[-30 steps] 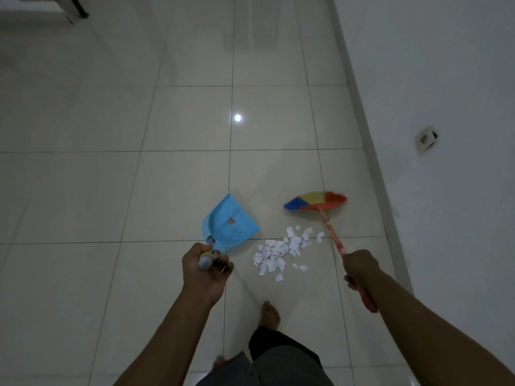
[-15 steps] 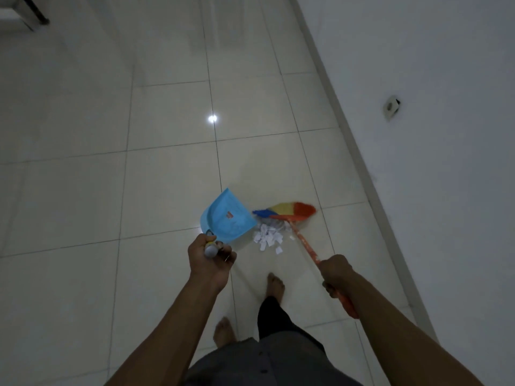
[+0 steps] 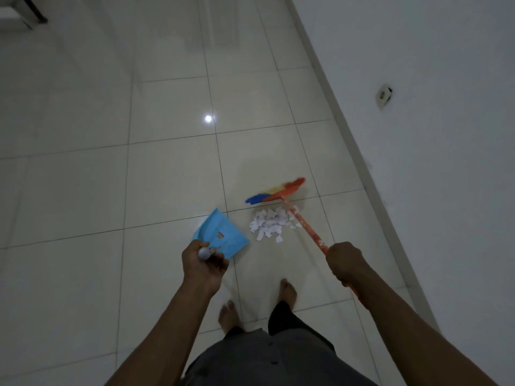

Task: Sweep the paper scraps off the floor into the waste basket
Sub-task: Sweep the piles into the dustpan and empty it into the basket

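Observation:
A pile of white paper scraps (image 3: 269,224) lies on the pale tiled floor just ahead of my feet. My right hand (image 3: 344,261) grips the orange handle of a broom (image 3: 278,192) whose blue, yellow and orange bristles rest on the floor just beyond the pile. My left hand (image 3: 203,263) holds the handle of a light blue dustpan (image 3: 220,235), which sits left of the scraps with a small gap between them. No waste basket is in view.
A white wall with a baseboard (image 3: 359,151) runs along the right side, with a socket (image 3: 384,94) on it. My bare feet (image 3: 288,292) stand just behind the pile. A dark furniture leg (image 3: 33,9) shows at the far top left.
The broom has dragged the scattered scraps into a tighter pile closer to the dustpan. Since half a second ago the broom head has lifted off the pile and sits just beyond it.

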